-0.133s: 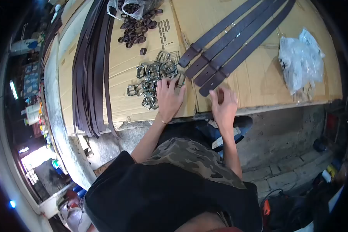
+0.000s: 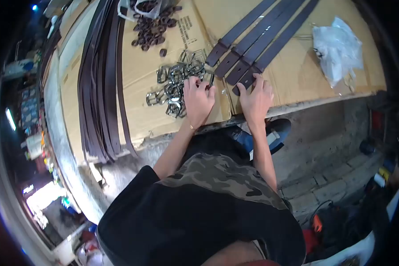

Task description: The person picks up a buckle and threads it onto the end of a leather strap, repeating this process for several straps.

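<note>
My left hand [image 2: 198, 99] is at the right edge of a pile of metal buckles [image 2: 175, 84], its fingers closed on one buckle [image 2: 211, 80]. My right hand [image 2: 257, 99] has its thumb and fingers around the end of the nearest dark strap [image 2: 247, 81], the rightmost of several laid side by side. Each strap has a loop near its end, and holes show in some of the ends.
A long bundle of dark straps [image 2: 104, 88] hangs over the table's front edge at the left. Small dark loops [image 2: 153, 33] lie beside a clear bag at the back. A plastic bag [image 2: 338, 53] rests on the cardboard [image 2: 297, 86] at the right.
My right hand has moved onto the end of the nearest strap. My left hand has shifted slightly at the buckles. The whole view has tilted a little.
</note>
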A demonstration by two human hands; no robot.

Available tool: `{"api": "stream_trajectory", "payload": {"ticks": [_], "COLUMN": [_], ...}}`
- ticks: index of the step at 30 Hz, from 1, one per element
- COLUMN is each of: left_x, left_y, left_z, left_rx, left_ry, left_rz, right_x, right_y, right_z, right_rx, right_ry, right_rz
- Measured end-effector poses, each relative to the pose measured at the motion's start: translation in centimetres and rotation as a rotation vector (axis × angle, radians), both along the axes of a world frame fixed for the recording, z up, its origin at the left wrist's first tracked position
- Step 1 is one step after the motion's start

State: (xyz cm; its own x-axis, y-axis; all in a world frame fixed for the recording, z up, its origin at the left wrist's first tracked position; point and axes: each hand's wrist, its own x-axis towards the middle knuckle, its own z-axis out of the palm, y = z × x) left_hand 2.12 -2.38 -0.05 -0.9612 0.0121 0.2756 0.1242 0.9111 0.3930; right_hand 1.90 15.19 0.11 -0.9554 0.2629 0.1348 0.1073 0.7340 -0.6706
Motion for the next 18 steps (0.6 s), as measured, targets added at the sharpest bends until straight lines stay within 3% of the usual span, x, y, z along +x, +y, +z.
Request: {"api": "stream_trajectory", "payload": {"ticks": [3,5,7,9,10,11,14,15,17,18], "left_x": [-0.4,-0.2,1.3,2.6,3.2,3.8,4.7,4.7,5.4,5.7], "left_y": [0.3,-0.1,0.4,0.9,1.0,1.1,1.0,0.8,0.4,0.3], "left_z": [0.9,1.9,3.8,4.4,3.8,3.0,1.7,1.8,2.2,3.4], "left_rx": [0.115,0.165,0.25,0.388,0.353,0.364,1.031,1.031,1.566,1.65], "left_ry": [-0.02,0.083,0.062,0.011,0.09,0.095,-0.24,-0.241,-0.597,-0.687], "left_rz": [-0.046,-0.062,-0.075,-0.209,-0.258,-0.275,-0.256,-0.265,-0.177,-0.125], "right_x": [0.8,1.8,3.7,5.1,5.7,6.1,7.4,8.0,9.3,9.5], "right_y": [-0.1,-0.4,-0.7,-1.1,-1.9,-2.4,-2.7,-2.8,-3.1,-3.1], "right_z": [0.3,-0.1,1.3,1.8,1.8,1.5,1.2,1.8,1.7,1.2], "right_rx": [0.05,-0.266,-0.381,-0.897,-1.032,-1.056,-0.967,-0.815,-0.665,-0.579], "right_ry": [0.032,0.182,0.039,-0.18,-0.161,-0.12,-0.041,0.029,0.088,0.14], "right_rz": [-0.096,-0.127,-0.149,0.149,0.179,0.196,0.257,0.291,0.309,0.277]}}
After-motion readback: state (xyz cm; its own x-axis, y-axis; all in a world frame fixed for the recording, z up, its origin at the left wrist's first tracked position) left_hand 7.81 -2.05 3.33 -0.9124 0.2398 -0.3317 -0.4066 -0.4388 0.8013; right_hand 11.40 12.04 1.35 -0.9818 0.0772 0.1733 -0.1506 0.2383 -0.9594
